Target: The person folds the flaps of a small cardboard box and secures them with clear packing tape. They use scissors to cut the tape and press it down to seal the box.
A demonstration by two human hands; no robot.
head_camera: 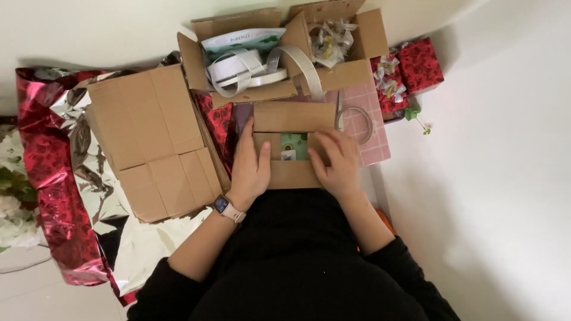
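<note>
White floor (505, 196) bears red foil wrap (44, 172), cardboard boxes (148, 142), wrapped gifts (419, 65)

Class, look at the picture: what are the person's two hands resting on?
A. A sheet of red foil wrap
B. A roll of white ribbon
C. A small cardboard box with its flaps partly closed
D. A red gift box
C: the left hand and right hand press the flaps of the small cardboard box.

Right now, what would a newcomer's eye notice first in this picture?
Both hands, left hand and right hand, rest on the flaps of a small cardboard box at the centre. Shiny red wrapping foil spreads on the left. Behind the small box, an open carton holds white ribbon rolls.
</note>
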